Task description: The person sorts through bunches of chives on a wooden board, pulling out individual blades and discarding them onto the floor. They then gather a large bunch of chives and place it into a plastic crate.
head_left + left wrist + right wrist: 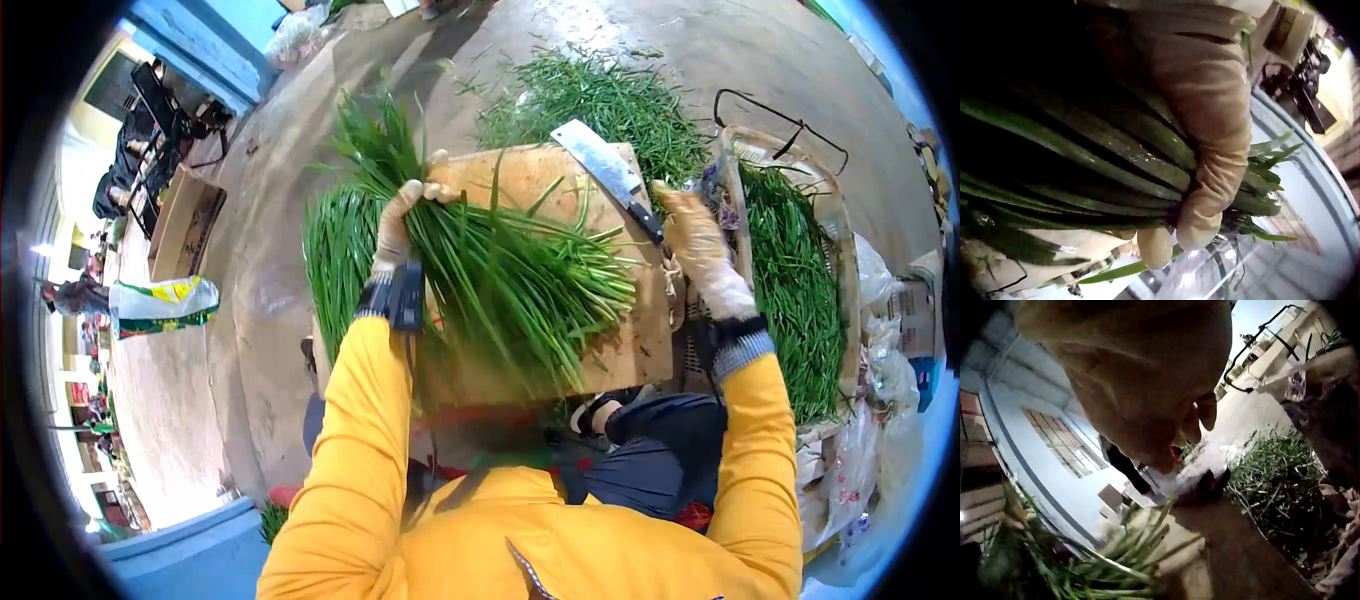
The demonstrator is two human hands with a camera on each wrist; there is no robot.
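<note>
My gloved left hand [400, 222] grips a thick bunch of garlic chives [500, 255] around its leafy part. The pale cut ends point right over a wooden board [640, 355], and the lower leaves are blurred. In the left wrist view, gloved fingers [1213, 156] curl over the flat green leaves [1116, 147]. A cleaver-like knife [600, 158] lies across the board's far right corner, its black handle toward me. Just right of that handle is my gloved right hand [697, 240], holding nothing. Its fingers [1207, 409] hang loosely bent in the right wrist view.
More long chives [335, 250] lie at the board's left side. Beyond the board, a heap of loose green trimmings [610, 100] covers the floor. To the right stands a basket [850, 300] of greens with a raised handle [790, 130]. Plastic bags [885, 370] sit past it.
</note>
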